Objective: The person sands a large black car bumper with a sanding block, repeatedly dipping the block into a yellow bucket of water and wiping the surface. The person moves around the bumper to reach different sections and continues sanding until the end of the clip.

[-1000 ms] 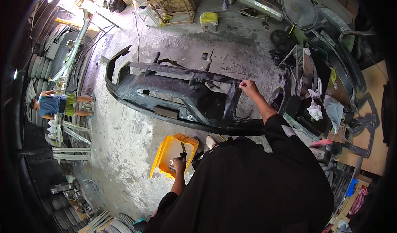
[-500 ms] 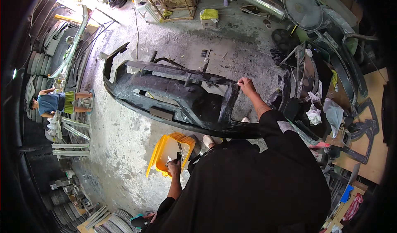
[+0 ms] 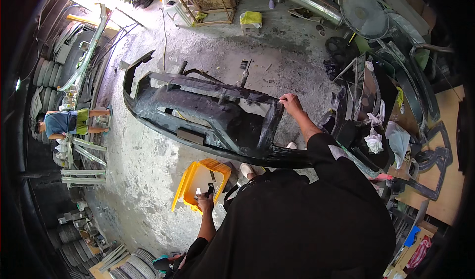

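Note:
A long black car bumper (image 3: 198, 103) lies across the middle of the view, with openings and a dull, dusty surface. My right hand (image 3: 288, 102) pinches the upper rim of its right part, fingers closed on it. Below the bumper, my left hand (image 3: 205, 200) is wrapped round the dark handle of a tool (image 3: 211, 188) with a narrow blade, over a yellow plastic container (image 3: 187, 176) with a whitish inside. My shoe (image 3: 247, 170) shows between that container and the bumper.
At the left, another person (image 3: 71, 122) is by long pale strips and stacked parts (image 3: 45, 71). A wooden crate (image 3: 208, 6), a stool with yellow cloth (image 3: 250, 20) and a standing fan (image 3: 364, 11) are at the back. Piled bumpers, rags (image 3: 374, 140) and boards crowd the right.
The bumper's near-left part and my right hand have shifted slightly up and left in the view. My left hand, still holding the tool, moved a little left along with the yellow container's position in view.

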The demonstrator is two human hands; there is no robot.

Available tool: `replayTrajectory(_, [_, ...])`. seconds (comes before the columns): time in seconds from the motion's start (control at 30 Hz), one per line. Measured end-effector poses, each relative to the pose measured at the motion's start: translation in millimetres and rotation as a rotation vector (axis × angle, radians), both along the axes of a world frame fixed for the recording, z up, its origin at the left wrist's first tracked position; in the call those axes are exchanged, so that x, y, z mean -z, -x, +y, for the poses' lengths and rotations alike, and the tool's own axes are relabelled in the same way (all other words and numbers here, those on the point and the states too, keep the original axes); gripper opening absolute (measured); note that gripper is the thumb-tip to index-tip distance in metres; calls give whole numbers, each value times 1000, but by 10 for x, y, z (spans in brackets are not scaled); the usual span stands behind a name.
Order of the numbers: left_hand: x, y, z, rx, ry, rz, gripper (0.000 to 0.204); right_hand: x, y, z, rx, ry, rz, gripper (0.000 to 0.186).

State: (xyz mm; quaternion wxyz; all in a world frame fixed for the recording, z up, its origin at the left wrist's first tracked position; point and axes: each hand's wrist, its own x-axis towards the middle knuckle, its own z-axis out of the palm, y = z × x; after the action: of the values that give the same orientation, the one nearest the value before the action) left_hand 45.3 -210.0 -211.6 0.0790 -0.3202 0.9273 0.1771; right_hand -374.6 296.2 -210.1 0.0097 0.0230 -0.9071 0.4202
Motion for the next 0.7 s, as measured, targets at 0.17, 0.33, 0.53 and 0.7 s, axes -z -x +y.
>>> replayTrajectory(0.17, [16,-180,18,-31,-72,133,32,-31,-184,-279,-129,44,178,17])
replayTrajectory(0.33, [147,-415,154,-68,-127,30,30,-21,-130,-294,-120,-32,217,15])
replayTrajectory(0.53, [262,-517,182,-105,-237,76,31,54,66,-16,4,-37,39,15])
replayTrajectory(0.7, [271,-692,95,-171,-251,53,30,-173,-402,-301,-25,108,45,15])
